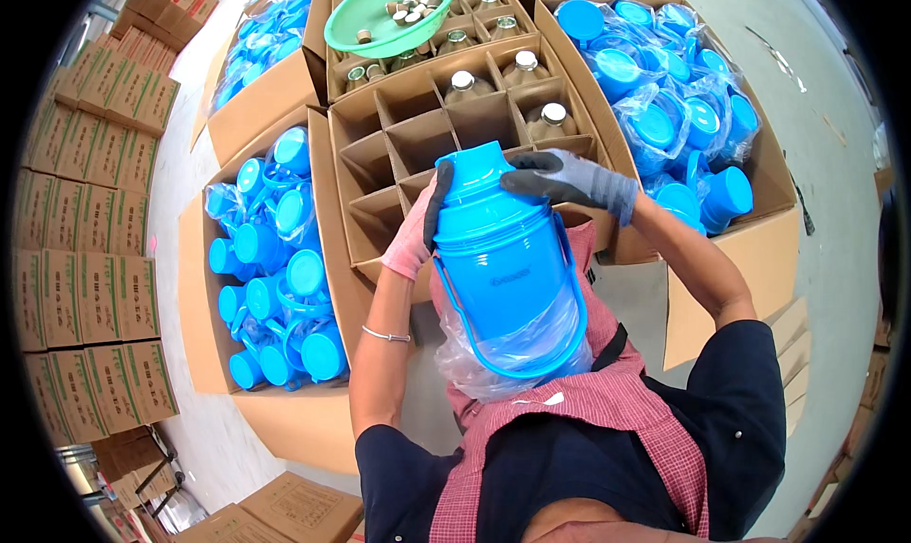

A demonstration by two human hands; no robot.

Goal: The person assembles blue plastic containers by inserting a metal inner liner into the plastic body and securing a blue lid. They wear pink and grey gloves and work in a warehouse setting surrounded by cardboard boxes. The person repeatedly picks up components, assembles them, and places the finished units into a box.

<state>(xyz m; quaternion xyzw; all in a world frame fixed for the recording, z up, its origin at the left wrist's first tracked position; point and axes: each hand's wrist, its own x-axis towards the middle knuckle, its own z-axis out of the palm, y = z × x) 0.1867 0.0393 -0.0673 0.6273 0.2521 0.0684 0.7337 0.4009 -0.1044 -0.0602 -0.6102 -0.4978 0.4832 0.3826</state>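
Observation:
A blue plastic thermos flask casing (508, 268) is tilted in front of my chest, with its spouted top pointing away from me. Its bail handle hangs down over the front, and a clear plastic bag (474, 363) bunches round the lower part. My left hand (422, 222), in a pink glove with dark fingers, grips the casing's left side near the collar. From the right, my right hand (567, 183), in a grey-blue glove with dark fingers, is closed on the neck. Just beyond them is a divided carton (380, 149) with several white-capped glass flask liners (551, 121) in its cells.
Cartons of blue plastic parts stand at left (285, 258) and right (664, 107). A green basin (389, 17) of small stoppers rests on the far carton of glass liners. Stacked brown boxes (85, 220) line the left side. Open carton flaps (731, 277) jut out at right.

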